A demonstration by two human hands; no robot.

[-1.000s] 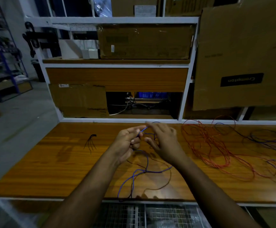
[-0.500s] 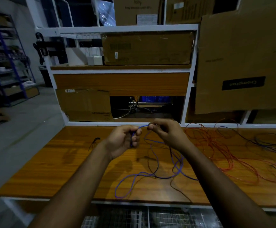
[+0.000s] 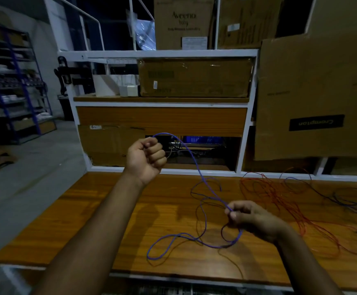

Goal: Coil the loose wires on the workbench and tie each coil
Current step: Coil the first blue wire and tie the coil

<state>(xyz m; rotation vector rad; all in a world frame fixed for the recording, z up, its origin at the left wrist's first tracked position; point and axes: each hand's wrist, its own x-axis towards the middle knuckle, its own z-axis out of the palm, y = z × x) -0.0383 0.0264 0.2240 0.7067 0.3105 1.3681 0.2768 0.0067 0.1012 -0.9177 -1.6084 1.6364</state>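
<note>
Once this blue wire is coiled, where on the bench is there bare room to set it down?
Bare wood lies on the workbench, left of the left forearm, out to the bench's left edge. The middle holds the blue wire loops; right of the right hand the red wires tangle, crowded.

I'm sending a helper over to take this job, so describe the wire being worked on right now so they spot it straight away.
Start at the wooden workbench below the white shelf frame. Near its middle, the blue wire runs from the raised left hand down to the right hand, then loops toward the front edge. Unlike the tangled red wires to its right, it is blue and held by both hands.
</note>
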